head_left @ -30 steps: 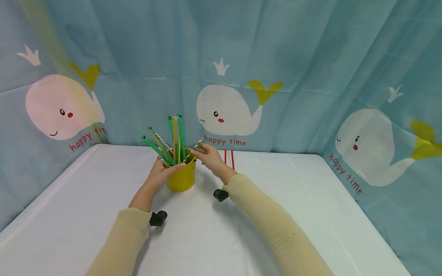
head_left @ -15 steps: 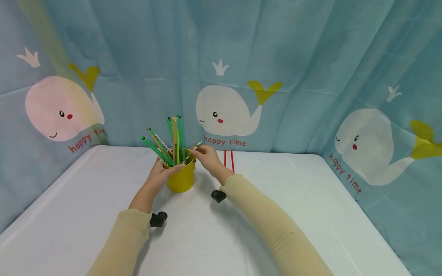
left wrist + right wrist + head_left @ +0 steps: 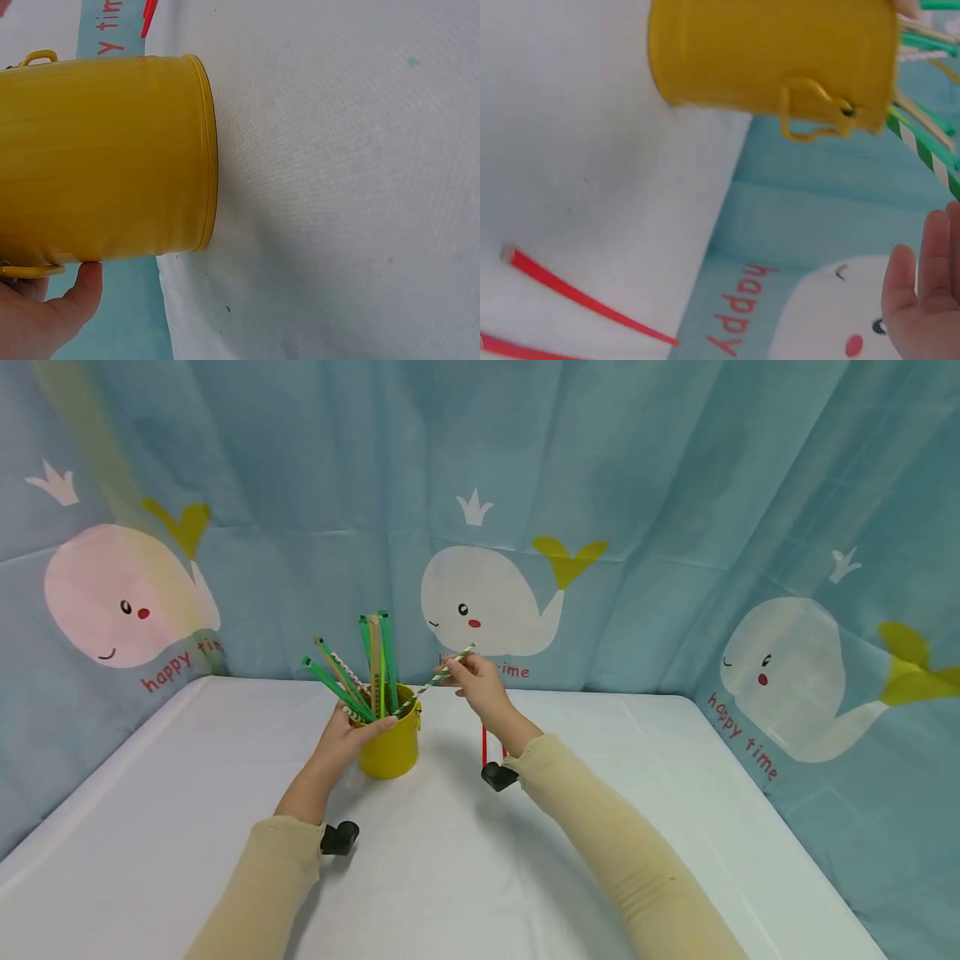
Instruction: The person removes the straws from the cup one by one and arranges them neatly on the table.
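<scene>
now, near the far edge of the table (image 3: 420,877), the right hand (image 3: 483,687) pinches a striped straw (image 3: 428,686), more of it drawn from the yellow bucket (image 3: 390,753) the left hand (image 3: 339,745) grips.

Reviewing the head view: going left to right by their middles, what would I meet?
Pink whale print, left hand, yellow bucket, green-and-white striped straw, right hand, rightmost white whale print.

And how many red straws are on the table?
2: one red straw right of the yellow bucket, another red straw farther right. The right arm may hide more.
</scene>
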Motion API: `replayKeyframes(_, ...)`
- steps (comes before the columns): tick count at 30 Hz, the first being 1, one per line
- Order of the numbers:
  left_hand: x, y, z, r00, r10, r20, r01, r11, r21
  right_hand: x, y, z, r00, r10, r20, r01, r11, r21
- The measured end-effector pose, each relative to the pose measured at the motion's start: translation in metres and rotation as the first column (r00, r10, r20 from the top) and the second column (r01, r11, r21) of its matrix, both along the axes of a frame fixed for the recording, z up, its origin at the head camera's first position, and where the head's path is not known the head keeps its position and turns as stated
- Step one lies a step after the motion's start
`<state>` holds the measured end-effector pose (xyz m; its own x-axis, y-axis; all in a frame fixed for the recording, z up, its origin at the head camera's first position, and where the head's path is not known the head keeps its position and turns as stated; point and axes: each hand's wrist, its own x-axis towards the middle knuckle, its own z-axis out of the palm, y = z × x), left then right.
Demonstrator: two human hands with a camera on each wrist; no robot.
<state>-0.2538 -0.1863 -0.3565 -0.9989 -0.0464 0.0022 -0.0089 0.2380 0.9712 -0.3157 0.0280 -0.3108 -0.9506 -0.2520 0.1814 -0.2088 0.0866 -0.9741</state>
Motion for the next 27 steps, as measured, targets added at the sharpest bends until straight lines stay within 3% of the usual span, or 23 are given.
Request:
replayKeyframes(4, 0.0, -0.001, 0.0, 0.999, 0.011, 0.032, -0.01, 1.0, -0.016, 0.003, 0.013, 0.007, 1.0, 0.028, -0.007, -0.029, 0.995, -0.091)
replayKeyframes(8, 0.001, -0.001, 0.001, 1.0, 0.001, 0.023, -0.001, 1.0, -0.013, 0.002, 0.025, 0.011, 0.998, 0.053, -0.031, -0.058, 0.98, -0.193)
replayKeyframes(14, 0.002, 0.0, 0.001, 1.0, 0.005, 0.031, -0.004, 1.0, -0.024, 0.0, 0.043, 0.017, 0.999, 0.004, -0.051, -0.019, 0.958, -0.288)
replayKeyframes(19, 0.004, 0.0, 0.002, 0.998, 0.014, 0.06, -0.011, 0.999, -0.051, -0.002, 0.058, 0.02, 0.996, -0.066, -0.06, 0.048, 0.962, -0.269)
replayKeyframes(27, 0.002, -0.001, 0.001, 1.0, -0.009, 0.021, 0.01, 1.0, -0.026, -0.007, 0.077, 0.017, 0.981, -0.158, -0.111, 0.137, 0.974, -0.179)
